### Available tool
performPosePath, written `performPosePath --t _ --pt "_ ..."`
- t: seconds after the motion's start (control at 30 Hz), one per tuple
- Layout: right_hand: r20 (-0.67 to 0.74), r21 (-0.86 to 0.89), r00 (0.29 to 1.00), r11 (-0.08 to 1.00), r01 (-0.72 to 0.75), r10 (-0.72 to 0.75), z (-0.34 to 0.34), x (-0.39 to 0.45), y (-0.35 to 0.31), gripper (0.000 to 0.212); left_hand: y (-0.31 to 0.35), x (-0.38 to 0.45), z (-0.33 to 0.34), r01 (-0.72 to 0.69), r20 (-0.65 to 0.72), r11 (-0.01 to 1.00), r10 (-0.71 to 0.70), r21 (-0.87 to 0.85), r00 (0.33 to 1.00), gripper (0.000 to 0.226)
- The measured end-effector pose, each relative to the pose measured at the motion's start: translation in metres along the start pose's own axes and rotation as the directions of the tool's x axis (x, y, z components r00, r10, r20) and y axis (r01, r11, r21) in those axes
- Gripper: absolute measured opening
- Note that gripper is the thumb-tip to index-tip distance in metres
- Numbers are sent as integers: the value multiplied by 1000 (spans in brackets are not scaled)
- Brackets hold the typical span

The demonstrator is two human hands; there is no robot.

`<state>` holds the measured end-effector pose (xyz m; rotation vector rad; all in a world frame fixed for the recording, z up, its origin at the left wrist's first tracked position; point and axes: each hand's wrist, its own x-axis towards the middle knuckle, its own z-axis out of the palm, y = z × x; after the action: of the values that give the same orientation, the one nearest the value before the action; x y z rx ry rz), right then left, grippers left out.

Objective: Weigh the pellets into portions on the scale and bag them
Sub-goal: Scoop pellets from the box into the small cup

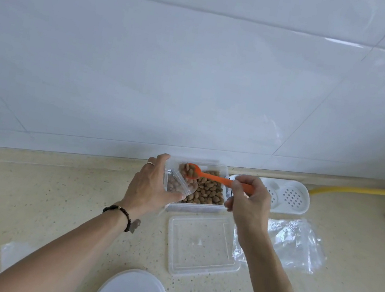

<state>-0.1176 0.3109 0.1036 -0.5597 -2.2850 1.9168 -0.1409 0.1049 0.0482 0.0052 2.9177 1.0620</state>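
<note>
Left hand point(151, 185) grips small clear bag point(180, 184), part-filled, over pellet tub point(204, 191); right hand point(249, 198) pinches orange spoon point(209, 175), loaded, at bag mouth; floppy mouth could spill pellets; no scale identifiable.

A home kitchen, by the look of it: a speckled beige stone tabletop point(50, 198) runs against a wall of large glossy white tiles point(199, 70), with a white perforated soap dish point(289, 197) and a yellow hose point(357, 190) along the back edge.
</note>
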Motion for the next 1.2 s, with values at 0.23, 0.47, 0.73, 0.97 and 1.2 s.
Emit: performPosePath --t 0.23,0.47,0.73,0.97,1.2 --pt "243 -272 880 843 465 -407 -1 -18 -14 12 9 -4 -2 41 11 977 -39 -211 999 100" --pt "99 -217 918 892 397 -384 -25 -44 -32 25 25 -23 -14 -30 -41 969 20 -246 999 97" --pt "-183 -101 940 957 273 -287 -69 -100 -42 18 62 -68 -27 -167 -64 967 158 -192 985 98" --pt "-415 270 891 960 -74 185 -126 -158 35 12 92 -131 -7 -374 71 919 384 -122 921 95" --pt "-451 479 698 811 -337 556 -135 -232 141 9 99 -182 16 -497 224 864 501 -77 836 93"
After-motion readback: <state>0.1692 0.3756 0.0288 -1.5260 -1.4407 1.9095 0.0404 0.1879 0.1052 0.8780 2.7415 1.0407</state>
